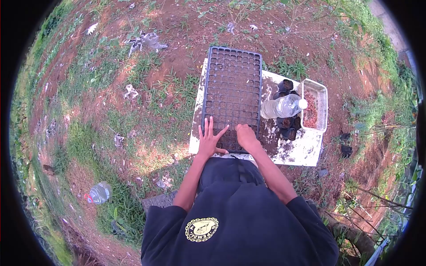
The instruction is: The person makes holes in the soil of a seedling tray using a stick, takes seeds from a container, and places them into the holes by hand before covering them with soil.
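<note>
A black seedling tray (259,84) with soil-filled cells lies lengthwise in front of me on a white board (288,155). My left hand (210,141) rests on the tray's near left corner, open, fingers spread over the edge and the cells. Over the near right cells, my right hand (246,136) is closed with its fingers curled down toward the soil. Its fingertips are hidden, and I cannot make out what they hold, if anything.
Right of the tray stands a clear plastic bottle (279,107) with a white cap. Small black soil-filled bags (288,133) sit around it. A white basket (323,119) holds reddish seed-like bits (310,108). On the grass at left lies another bottle (101,193).
</note>
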Motion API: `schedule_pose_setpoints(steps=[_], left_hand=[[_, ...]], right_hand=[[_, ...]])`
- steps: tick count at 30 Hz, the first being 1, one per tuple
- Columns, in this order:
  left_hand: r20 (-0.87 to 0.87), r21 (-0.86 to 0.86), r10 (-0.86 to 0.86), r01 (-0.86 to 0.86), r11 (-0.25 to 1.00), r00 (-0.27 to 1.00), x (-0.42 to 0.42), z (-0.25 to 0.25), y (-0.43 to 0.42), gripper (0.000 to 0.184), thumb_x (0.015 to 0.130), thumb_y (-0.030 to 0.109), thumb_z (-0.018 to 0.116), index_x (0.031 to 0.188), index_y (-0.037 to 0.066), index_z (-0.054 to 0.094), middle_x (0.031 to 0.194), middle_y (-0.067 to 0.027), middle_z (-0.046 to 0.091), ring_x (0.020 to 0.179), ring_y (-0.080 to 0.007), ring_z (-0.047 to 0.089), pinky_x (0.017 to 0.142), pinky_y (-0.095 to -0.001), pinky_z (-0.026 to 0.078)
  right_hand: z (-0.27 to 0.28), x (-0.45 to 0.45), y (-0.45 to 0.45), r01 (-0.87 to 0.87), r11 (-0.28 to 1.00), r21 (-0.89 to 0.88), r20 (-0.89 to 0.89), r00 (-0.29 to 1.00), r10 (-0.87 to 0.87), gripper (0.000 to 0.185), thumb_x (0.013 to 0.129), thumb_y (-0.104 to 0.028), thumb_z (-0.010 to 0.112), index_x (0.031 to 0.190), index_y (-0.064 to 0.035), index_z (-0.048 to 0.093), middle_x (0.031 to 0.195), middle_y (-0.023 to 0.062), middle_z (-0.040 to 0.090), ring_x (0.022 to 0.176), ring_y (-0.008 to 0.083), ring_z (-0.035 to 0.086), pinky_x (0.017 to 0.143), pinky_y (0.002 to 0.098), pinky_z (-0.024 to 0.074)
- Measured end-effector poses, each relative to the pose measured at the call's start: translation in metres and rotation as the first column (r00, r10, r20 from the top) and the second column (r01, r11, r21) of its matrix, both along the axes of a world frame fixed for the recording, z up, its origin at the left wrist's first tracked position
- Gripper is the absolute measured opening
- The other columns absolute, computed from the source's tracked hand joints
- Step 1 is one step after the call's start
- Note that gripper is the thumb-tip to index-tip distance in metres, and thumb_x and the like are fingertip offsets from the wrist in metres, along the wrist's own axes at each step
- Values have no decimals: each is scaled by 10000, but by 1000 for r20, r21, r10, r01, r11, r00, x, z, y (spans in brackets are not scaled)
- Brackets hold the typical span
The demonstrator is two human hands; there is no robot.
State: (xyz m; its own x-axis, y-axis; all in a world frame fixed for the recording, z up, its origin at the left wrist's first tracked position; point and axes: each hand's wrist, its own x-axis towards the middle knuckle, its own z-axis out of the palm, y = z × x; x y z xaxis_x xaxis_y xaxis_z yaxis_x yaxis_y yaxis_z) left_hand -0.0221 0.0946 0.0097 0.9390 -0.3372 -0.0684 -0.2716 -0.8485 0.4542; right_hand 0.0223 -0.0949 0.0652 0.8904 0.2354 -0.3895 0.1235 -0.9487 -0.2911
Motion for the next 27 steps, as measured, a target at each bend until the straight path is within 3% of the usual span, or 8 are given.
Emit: schedule_pose_setpoints(steps=[7,8,9,13,15,19,21,27], left_hand=[[10,-9,5,-5,1000,1000,1,0,-1,1324,403,601,887,1552,477,242,1643,-257,3,1516,-458,34,1142,-698,161],[9,-9,6,-6,1000,1000,1,0,-1,1328,400,605,886,1553,477,239,1641,-261,4,1516,-459,34,1141,-699,162],[11,-8,8,-8,1000,1000,1,-1,0,1328,400,605,886,1553,477,239,1641,-261,4,1516,-459,34,1141,-699,162],[22,-11,4,-4,1000,1000,1,-3,0,1337,390,637,870,1555,475,234,1639,-267,4,1515,-461,35,1141,-698,161],[19,-7,10,-10,1000,1000,1,-2,1,1341,386,648,864,1556,475,231,1639,-267,4,1515,-461,36,1141,-698,161],[22,-15,9,-9,1000,1000,1,-3,-1,1351,379,662,856,1558,474,224,1639,-265,6,1516,-457,34,1142,-697,159],[11,0,6,-6,1000,1000,1,-3,1,1351,380,666,854,1558,473,222,1639,-265,8,1517,-455,35,1142,-696,159],[31,-7,7,-7,1000,1000,1,-6,0,1334,392,683,841,1558,473,227,1640,-266,2,1517,-456,33,1142,-699,154]], right_hand=[[-10,17,-17,-20,994,105,45,999,16,207,859,10,569,1049,1,652,1018,228,690,923,369,686,826,460,558],[10,34,-17,158,975,157,-296,949,-106,183,843,10,598,1012,-1,667,983,200,708,849,329,703,787,442,569],[21,44,-17,339,930,144,-607,772,-187,160,826,9,626,976,-3,682,947,172,726,775,288,720,748,425,580],[-4,32,-23,410,879,245,-506,827,-245,119,797,-46,686,905,4,679,846,233,719,830,375,717,790,444,564],[-40,17,-28,349,851,392,-235,932,-274,116,781,-70,709,876,-9,682,845,221,719,824,355,727,791,421,562],[-22,13,-20,404,838,368,-204,914,-351,112,767,-87,721,848,-19,686,867,222,721,860,355,726,805,415,555],[-16,18,-20,401,831,385,-166,916,-365,111,766,-67,723,858,-14,688,750,160,719,714,221,726,688,341,545],[-2,32,-21,286,925,250,-173,953,-248,87,750,-59,730,816,-9,701,771,182,725,742,253,731,714,368,556]])
